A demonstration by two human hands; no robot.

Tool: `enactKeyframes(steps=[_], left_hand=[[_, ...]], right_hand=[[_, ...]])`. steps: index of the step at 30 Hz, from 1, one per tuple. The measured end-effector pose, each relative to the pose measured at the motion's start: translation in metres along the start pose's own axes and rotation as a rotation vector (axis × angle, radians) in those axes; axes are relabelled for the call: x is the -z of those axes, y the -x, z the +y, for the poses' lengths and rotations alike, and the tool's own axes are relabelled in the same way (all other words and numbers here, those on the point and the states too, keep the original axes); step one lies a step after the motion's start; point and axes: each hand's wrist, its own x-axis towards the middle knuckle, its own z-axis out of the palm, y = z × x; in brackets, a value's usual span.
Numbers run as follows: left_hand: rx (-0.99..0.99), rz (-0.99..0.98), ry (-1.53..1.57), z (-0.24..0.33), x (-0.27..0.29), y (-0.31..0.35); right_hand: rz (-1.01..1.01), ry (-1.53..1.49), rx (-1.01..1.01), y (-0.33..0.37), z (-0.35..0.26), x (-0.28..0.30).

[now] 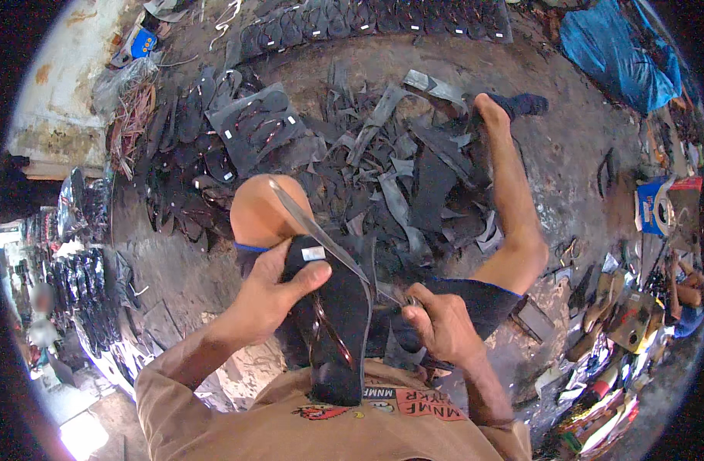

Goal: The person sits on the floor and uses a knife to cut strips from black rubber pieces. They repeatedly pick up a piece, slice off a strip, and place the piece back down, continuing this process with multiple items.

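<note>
Head view looks down on a seated person whose left hand [271, 296] wraps around the upper part of a black rubber sandal sole [338, 323], thumb pressed across its face near a small white label, so the sole stands propped between the lap and the raised left knee [261, 209], apparently to keep it steady. The right hand [442, 326] is clenched around the handle of a long, thin steel blade [317, 230], which slants up and leftward across the sole's right edge toward the knee; that angle suits trimming along the rim. A strap with a reddish sheen lies on the sole's face. The right leg [513, 200] stretches out over a heap of black rubber offcuts [413, 177] on the dirt floor. Rows of finished black sandals [382, 19] lie beyond.
</note>
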Motion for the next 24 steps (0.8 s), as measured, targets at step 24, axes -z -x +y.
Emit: enactKeyframes(steps=[24], left_hand=[[-0.26, 0.105, 1.036, -0.001, -0.079, -0.014]], right_hand=[[0.554, -0.326, 0.084, 0.045, 0.015, -0.004]])
